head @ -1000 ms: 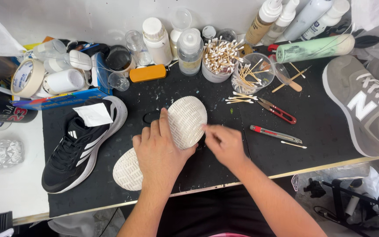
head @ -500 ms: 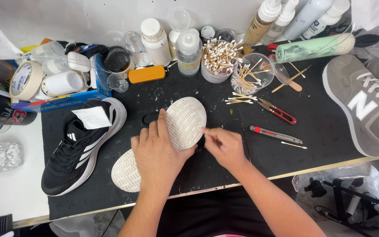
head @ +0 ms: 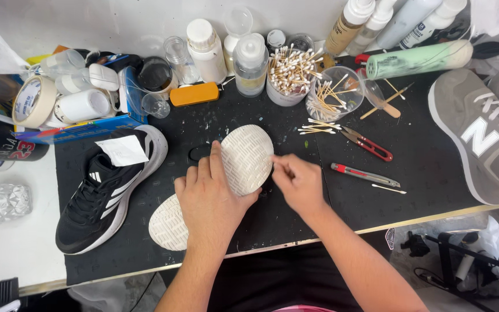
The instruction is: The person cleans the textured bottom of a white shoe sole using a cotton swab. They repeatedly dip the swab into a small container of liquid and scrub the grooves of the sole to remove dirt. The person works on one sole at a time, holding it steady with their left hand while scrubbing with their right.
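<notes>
A shoe lies sole-up on the black mat (head: 417,167), showing its white textured sole (head: 248,156) with the heel end (head: 167,224) toward me. My left hand (head: 209,199) presses down on the middle of the sole and holds the shoe. My right hand (head: 297,182) is at the sole's right edge, fingers pinched on a thin stick-like item too small to identify, its tip touching the sole's rim. The matching black shoe with white stripes (head: 102,193) stands upright to the left, a white paper piece (head: 123,150) stuffed in its opening.
Behind the shoe stand a cup of cotton swabs (head: 289,72), a clear cup of wooden sticks (head: 333,95), several bottles (head: 206,49), an orange block (head: 194,93) and masking tape (head: 32,101). Red-handled pliers (head: 368,144) and a utility knife (head: 365,174) lie right. A grey sneaker (head: 483,136) sits far right.
My right hand has shifted slightly up along the sole's right edge. My left hand and the shoe stay almost in place.
</notes>
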